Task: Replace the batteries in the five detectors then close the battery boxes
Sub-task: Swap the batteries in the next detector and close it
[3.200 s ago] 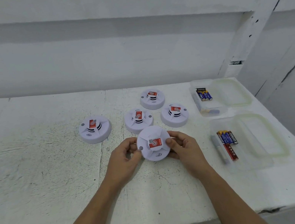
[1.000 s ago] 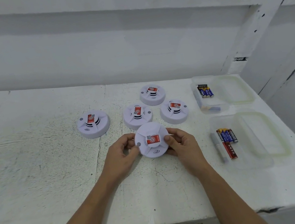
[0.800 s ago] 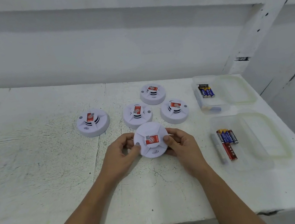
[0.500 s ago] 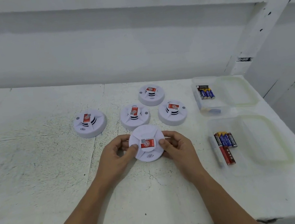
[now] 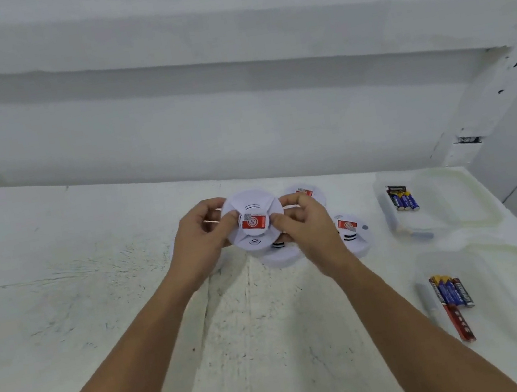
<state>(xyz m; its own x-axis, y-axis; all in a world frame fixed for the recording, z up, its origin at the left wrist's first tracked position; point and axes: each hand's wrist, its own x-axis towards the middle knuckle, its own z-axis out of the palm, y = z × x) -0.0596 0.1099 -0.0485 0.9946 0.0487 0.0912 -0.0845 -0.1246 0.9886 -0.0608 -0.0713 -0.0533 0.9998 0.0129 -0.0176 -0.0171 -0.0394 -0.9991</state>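
Observation:
A round white detector (image 5: 250,209) with a red label is held up above the table, its face toward me. My left hand (image 5: 201,239) grips its left rim, thumb on the face. My right hand (image 5: 307,227) grips its right side, thumb by the label. Behind and below it, three more detectors lie on the table: one at the back (image 5: 309,191), one under my hands (image 5: 280,255), one to the right (image 5: 352,231). The fifth is hidden behind my left hand. Loose batteries lie in a far clear tub (image 5: 403,198) and a near clear tub (image 5: 452,297).
The white table (image 5: 62,297) runs left and toward me, with a wall close behind it. Each tub's lid (image 5: 462,196) lies open to its right, near the table's right edge. A white post (image 5: 490,95) stands at the back right corner.
Both hands have lifted the detector off the table and raised it toward the camera. It now covers part of the other detectors. The view has tilted and moved closer.

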